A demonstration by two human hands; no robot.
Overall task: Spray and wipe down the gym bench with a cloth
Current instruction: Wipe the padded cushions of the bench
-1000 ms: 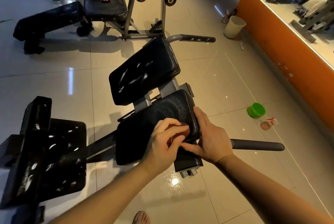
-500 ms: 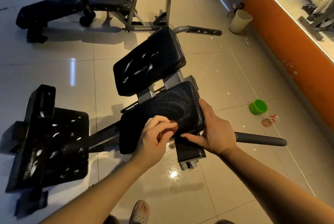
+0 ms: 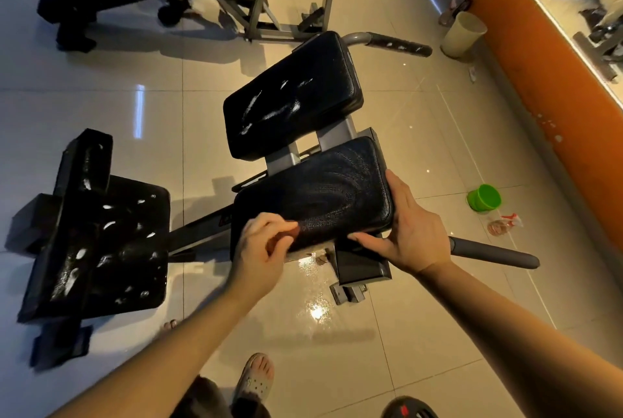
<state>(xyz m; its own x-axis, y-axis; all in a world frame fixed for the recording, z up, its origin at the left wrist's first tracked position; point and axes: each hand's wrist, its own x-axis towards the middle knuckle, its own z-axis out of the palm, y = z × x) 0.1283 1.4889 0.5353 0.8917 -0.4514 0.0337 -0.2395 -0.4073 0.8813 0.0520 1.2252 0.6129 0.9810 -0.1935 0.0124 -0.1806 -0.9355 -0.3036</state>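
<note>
Far left: black foot plate (image 3: 101, 242), white foam streaks and blobs all over it. A dark frame bar runs from it to the bench (image 3: 332, 136). Left hand (image 3: 266, 249) sits at the near-left edge of the near pad (image 3: 320, 192), fingers curled tight around a small reddish wad (image 3: 290, 232). Most of the wad is hidden, so can't confirm it's the cloth. It touches the pad surface at that edge. Near pad shows swirl marks and no foam blobs. Far pad (image 3: 293, 94) is just behind it, tilted, with white streaks across the middle. Right hand (image 3: 409, 232) clamps the right end of the near pad, fingers laid along the end face and thumb hooked under the near edge. Grey handle bar (image 3: 495, 253) sticks out to the right from behind that wrist. On the floor further right: green cup (image 3: 485, 197), and just beside it a clear item with red and white bits (image 3: 504, 224), too small to ID. White bin (image 3: 463, 33) stands at the foot of the orange wall (image 3: 556, 87), top right.
</note>
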